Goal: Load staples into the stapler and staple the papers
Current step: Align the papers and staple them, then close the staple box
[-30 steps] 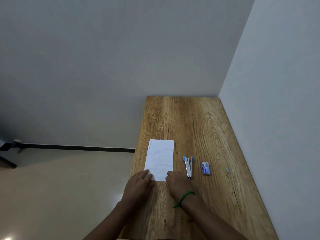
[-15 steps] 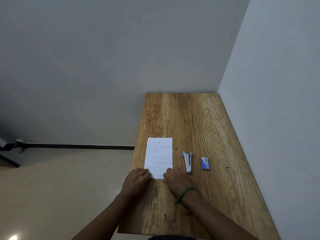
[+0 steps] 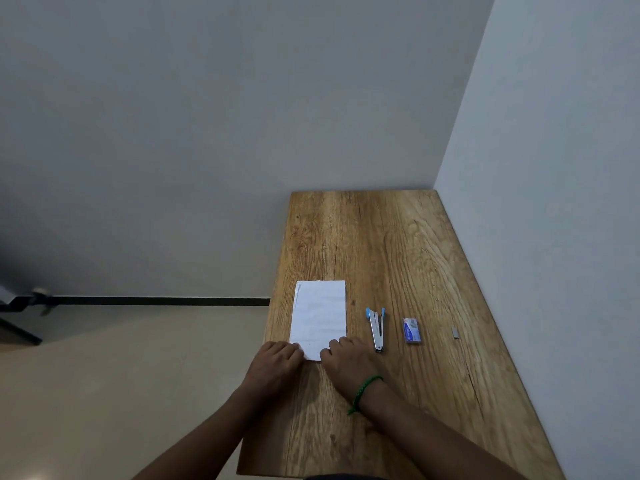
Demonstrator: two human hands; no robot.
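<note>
White papers lie flat on the wooden table, near its left edge. My left hand rests on their near left corner, fingers curled. My right hand, with a green bead bracelet on the wrist, rests on the near right corner. Neither hand lifts the sheets. To the right of the papers lies a small metal stapler with blue tips, hinged open. Further right sits a small blue staple box, and beyond it a short strip of staples.
The table stands in a room corner, with a grey wall along its right side and another behind it. Left of the table the floor drops away. A black stand leg shows at the far left.
The view has shifted slightly, so the table sits a little higher in the frame. Both hands have stayed on the near edge of the papers.
</note>
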